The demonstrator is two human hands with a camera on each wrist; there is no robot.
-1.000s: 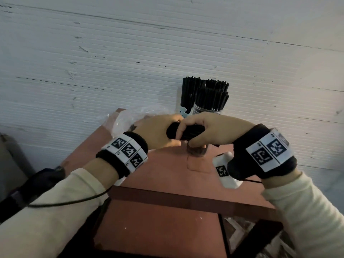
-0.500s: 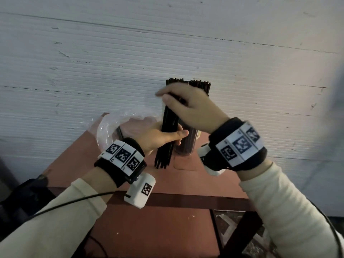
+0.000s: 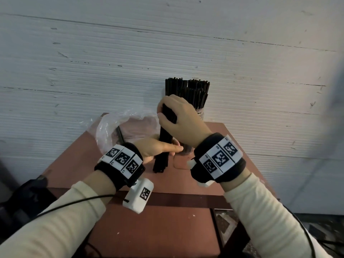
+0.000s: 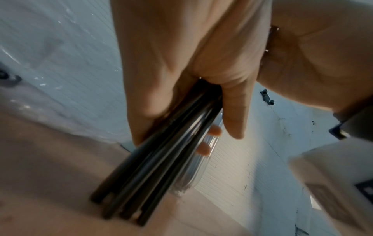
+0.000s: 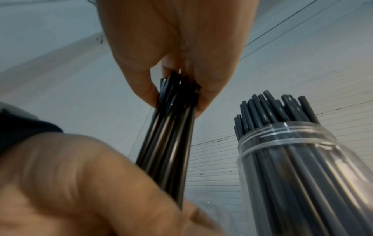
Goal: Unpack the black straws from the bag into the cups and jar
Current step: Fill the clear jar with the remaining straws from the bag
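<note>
Right hand [image 3: 183, 119] clamps the top of the straws [image 3: 163, 146], left hand [image 3: 158, 148] curls round lower down — light, slick, likely to fan out, so grip mid-bundle.

The bundle of black straws [image 3: 164, 144] stands nearly upright on the red table [image 3: 78, 164], its lower ends on the top. The right hand [image 3: 178, 118] grips its upper end and the left hand [image 3: 154, 148] holds it lower down. Just right of the grip a clear cup [image 3: 186, 150] stands against the bundle, closing that side. Behind and to the right of the grip rises a clear jar [image 5: 282, 143] packed with straws, with the white wall [image 3: 93, 62] close behind. Left of the grip the clear plastic bag [image 3: 111, 127] lies open on the table. Bare table lies in front of the grip, nearer the person.
</note>
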